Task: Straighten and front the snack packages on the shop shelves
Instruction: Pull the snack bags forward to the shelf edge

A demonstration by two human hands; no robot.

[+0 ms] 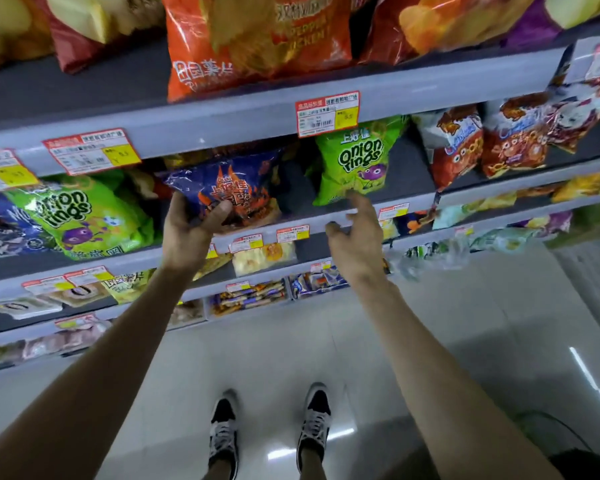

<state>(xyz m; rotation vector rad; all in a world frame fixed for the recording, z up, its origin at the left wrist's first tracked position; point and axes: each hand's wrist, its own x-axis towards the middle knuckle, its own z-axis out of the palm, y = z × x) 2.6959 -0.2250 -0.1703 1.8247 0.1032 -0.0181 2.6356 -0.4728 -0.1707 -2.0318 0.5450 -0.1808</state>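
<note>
Two hands are up at the mid shelf (409, 178). Your left hand (184, 230) grips the dark-blue flame-print bag (229, 181) at its lower left. The thumb is curled over the front, fingers round the back. That bag sits on the mid shelf btwn the two green onion-rings bags, front face & print toward you, long axis running up-down, btm edge at the shelf's front lip.

Your right hand (355, 237) holds nothing, fingers spread & loosely bent. It's in front of the lip, just below the right onion-rings bag (355, 161). The hand is blurred, so can't tell if a fingertip touches that pack.

The right green bag stands upright facing you, w/ a dark gap btwn it & the blue one. The left onion-rings bag (80, 216) leans, print slanted. Right of the green bag is a row of red-and-white snack bags (458, 147), upright.

The shelf above holds a big orange chip bag (250, 46), btm overhanging the rim. A price label (327, 113) is stuck on that rim.
</note>
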